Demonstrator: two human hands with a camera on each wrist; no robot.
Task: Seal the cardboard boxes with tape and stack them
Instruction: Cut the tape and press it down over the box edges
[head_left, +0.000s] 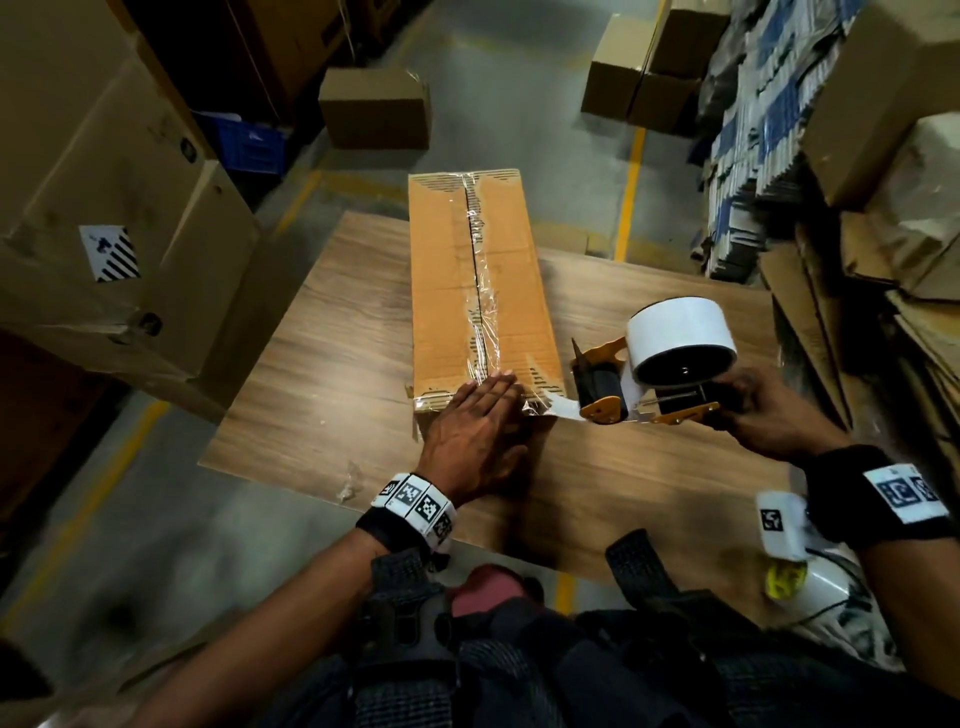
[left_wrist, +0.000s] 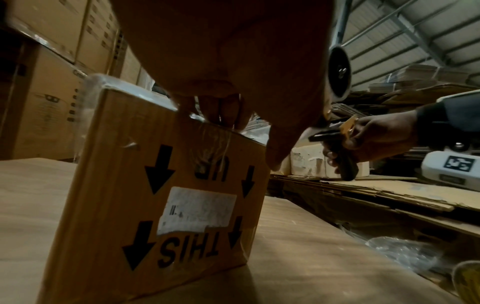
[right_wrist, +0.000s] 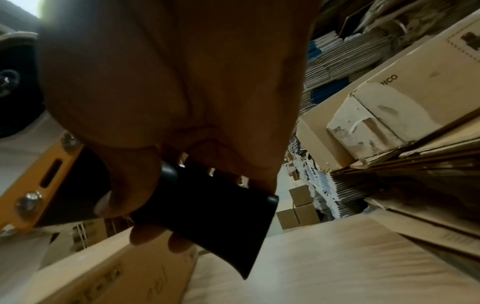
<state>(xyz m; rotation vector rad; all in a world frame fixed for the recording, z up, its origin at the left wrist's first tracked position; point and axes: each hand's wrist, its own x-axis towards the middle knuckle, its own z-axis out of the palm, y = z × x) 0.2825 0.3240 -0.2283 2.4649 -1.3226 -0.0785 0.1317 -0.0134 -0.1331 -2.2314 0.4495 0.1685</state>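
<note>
A: Where was the long box (head_left: 480, 291)?

B: It lay on the wooden table (head_left: 322, 364), with clear tape (head_left: 480, 312) down the middle of its top.

A: What did the left hand (head_left: 475, 431) do?

B: It lay flat, fingers straight, pressing on the near end of the box.

A: And the right hand (head_left: 774, 410)?

B: Its fingers were curled tight round the black handle of the tape gun (head_left: 660, 374), just right of the box. A white strip ran from the gun to the box's near corner.
</note>
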